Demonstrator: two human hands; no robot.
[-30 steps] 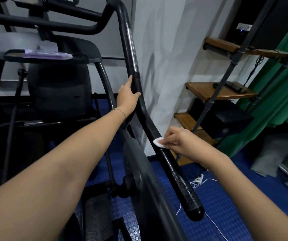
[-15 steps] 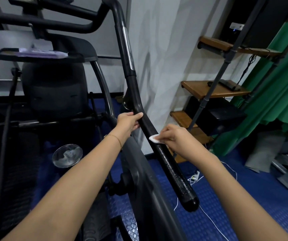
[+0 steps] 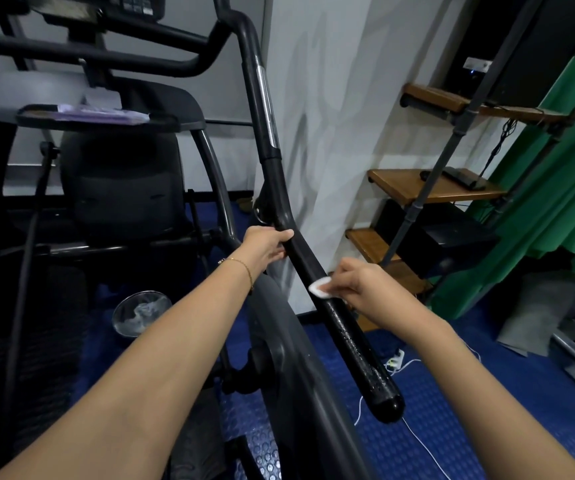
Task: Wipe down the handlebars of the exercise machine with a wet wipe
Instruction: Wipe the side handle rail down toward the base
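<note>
Head view shows your left hand [image 3: 268, 244] wrapped around the black handlebar [image 3: 314, 271] of the exercise machine [image 3: 123, 188], fingers curled over the bar just below its bend, thumb lying along the top. A thin bracelet [image 3: 244, 268] sits on that wrist. Your right hand [image 3: 362, 285] is lower on the same bar, fingers pinched shut on a small white wet wipe [image 3: 321, 287], which is pressed against the bar's upper right side. The two hands are near each other but apart, with a bare stretch of bar between them.

Below your right hand the handlebar runs down and toward you, its textured grip glistening, and ends in a rounded black cap [image 3: 388, 407]. Above your left hand the bar rises past a silver strip [image 3: 267, 109] to a curve near the top of the frame.

On the machine's console tray [image 3: 106, 117] lies a pale purple packet [image 3: 102, 110]. A round bin lined with clear plastic [image 3: 142, 313] stands on the blue studded floor [image 3: 452, 427] to the left of your left forearm. A white cable [image 3: 417, 441] trails across the floor under the bar's end. To the right, wooden shelves [image 3: 431, 188] on a dark pipe frame stand against the white wall, beside a green curtain [image 3: 556, 202].
</note>
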